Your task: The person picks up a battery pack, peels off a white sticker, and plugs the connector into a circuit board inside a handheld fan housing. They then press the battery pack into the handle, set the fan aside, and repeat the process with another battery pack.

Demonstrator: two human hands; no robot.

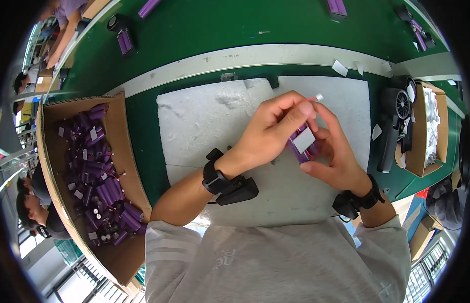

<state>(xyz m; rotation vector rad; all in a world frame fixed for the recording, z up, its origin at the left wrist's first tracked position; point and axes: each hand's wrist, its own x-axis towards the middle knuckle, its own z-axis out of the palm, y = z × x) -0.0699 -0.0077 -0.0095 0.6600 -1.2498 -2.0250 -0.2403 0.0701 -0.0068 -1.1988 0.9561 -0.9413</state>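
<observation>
Over the white foam pad (204, 121), a purple battery pack (298, 146) with a white label on its face is between my two hands. My left hand (267, 129) is closed at its upper end, thumb and fingertips pinched near a small white connector (318, 97) on a red wire. My right hand (341, 156) grips the pack's other side, thumb at the lower end and fingers curled behind. The fingers partly hide the pack's upper end. Both wrists wear black strapped devices.
To the left stands a cardboard box (131, 166) of purple battery packs. A black handheld fan-like device (394, 126) lies at right beside a carton (437, 166) of white pieces. Beyond a pale ledge (194, 63), more packs lie on the green surface. Other people are at far left.
</observation>
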